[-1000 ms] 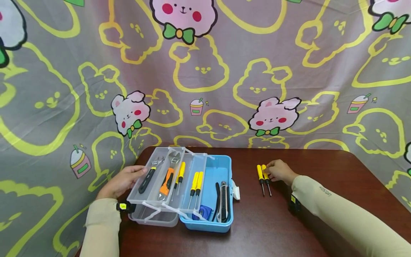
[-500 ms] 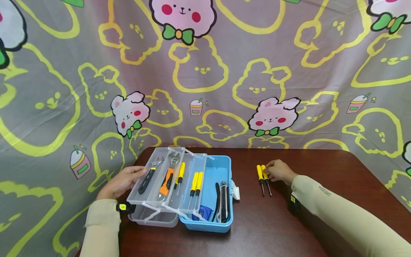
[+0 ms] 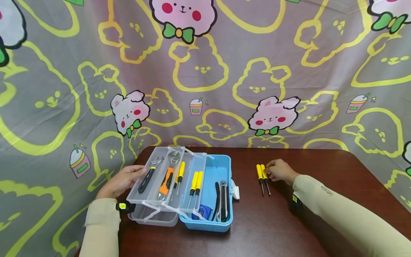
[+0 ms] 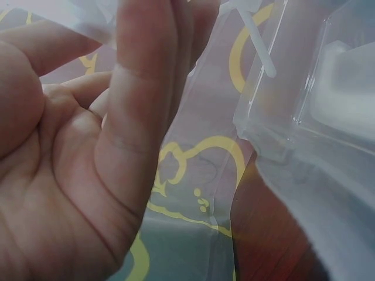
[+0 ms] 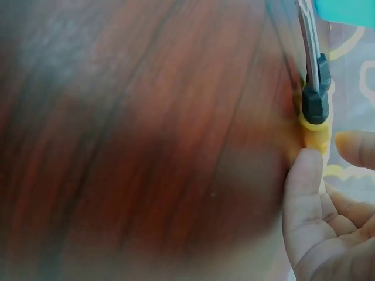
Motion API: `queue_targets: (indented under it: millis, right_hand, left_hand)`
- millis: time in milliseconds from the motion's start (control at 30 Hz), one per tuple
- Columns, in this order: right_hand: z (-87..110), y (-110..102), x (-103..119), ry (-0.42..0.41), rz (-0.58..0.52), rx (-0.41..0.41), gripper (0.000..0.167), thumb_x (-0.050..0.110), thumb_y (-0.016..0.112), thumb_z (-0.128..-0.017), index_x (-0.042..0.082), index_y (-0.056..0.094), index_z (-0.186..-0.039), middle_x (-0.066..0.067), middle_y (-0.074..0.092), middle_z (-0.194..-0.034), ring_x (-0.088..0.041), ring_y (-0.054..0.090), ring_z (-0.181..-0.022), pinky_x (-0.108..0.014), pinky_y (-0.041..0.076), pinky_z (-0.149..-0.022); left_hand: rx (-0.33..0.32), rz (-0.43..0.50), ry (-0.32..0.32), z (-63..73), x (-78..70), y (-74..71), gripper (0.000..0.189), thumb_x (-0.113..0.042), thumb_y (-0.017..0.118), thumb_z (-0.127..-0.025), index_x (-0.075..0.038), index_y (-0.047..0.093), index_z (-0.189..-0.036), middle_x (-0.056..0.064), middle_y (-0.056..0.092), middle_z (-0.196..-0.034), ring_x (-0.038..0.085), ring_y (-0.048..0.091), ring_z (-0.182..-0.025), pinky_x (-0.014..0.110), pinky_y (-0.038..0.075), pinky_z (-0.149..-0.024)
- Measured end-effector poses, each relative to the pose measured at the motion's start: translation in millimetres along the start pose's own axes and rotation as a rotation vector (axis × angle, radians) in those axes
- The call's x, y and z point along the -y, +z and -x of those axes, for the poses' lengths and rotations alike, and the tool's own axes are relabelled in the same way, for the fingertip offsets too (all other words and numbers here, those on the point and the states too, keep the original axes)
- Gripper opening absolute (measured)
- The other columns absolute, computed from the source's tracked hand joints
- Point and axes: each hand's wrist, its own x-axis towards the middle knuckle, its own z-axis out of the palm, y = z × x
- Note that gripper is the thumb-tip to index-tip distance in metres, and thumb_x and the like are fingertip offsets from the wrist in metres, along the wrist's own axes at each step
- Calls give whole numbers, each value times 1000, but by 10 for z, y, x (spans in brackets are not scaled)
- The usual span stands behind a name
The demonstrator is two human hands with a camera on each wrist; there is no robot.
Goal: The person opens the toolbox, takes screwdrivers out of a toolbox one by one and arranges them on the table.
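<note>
On the right of the table, two yellow-handled screwdrivers lie side by side, the left one (image 3: 259, 174) and the right one (image 3: 264, 176), shafts toward me. My right hand (image 3: 280, 170) pinches the handle of the right one; in the right wrist view its thumb (image 5: 306, 175) presses against the yellow handle. My left hand (image 3: 126, 179) holds the outer edge of the upper clear tray (image 3: 147, 197), which is folded out from a blue toolbox (image 3: 214, 225). That tray carries a black-handled adjustable wrench (image 3: 147, 181) and an orange-handled one (image 3: 166, 182).
More yellow screwdrivers (image 3: 196, 181) lie in the trays. A blue tape measure (image 3: 204, 212) and a utility knife (image 3: 223, 203) are in the box's base. The clear lid (image 3: 157, 220) sits low at left. A patterned curtain (image 3: 218, 71) borders the table's (image 3: 266, 228) back and left.
</note>
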Motion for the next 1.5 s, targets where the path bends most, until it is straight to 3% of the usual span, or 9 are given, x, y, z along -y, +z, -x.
queue_targets:
  millis: [267,567,867,1267,1500]
  right_hand:
    - [43,-74,158,-29,53,26,33,13,62,-94,-10,56,-118,-16,64,-95,-25,61,-75,-37,57,-66]
    - [114,-33,491,-85,126,92,41,16,65,-93,-10,55,-124,-18,64,-98,-28,62,-75,-41,56,-72]
    - [131,155,785,-164,193,142,40,17,67,-91,-7,59,-122,-17,64,-91,-26,60,-68,-37,55,-68]
    - [98,490,1226,-295,236,188,34,18,69,-91,-2,64,-118,-5,66,-99,-32,65,-77,-39,56,-69]
    - [156,748,1484,-344,261,256,38,23,71,-90,1,64,-120,-7,68,-85,-31,66,-73,-37,56,-68]
  left_hand:
    - [-11,5,-12,0,6,11,58,-33,54,-101,8,43,-140,14,67,-107,29,68,-86,43,56,-74]
    - [-12,-6,-12,-2,17,-14,61,-36,56,-99,7,44,-140,15,67,-108,31,68,-86,43,56,-74]
    - [-25,-8,-11,-15,21,4,62,-39,57,-98,6,46,-139,16,66,-110,30,68,-87,43,56,-74]
    - [-17,-3,6,-14,33,-38,61,-36,56,-99,8,43,-140,15,66,-109,29,68,-87,43,56,-74]
    - [-7,-7,3,-30,21,-5,61,-35,55,-100,9,43,-140,15,67,-108,29,68,-86,43,56,-74]
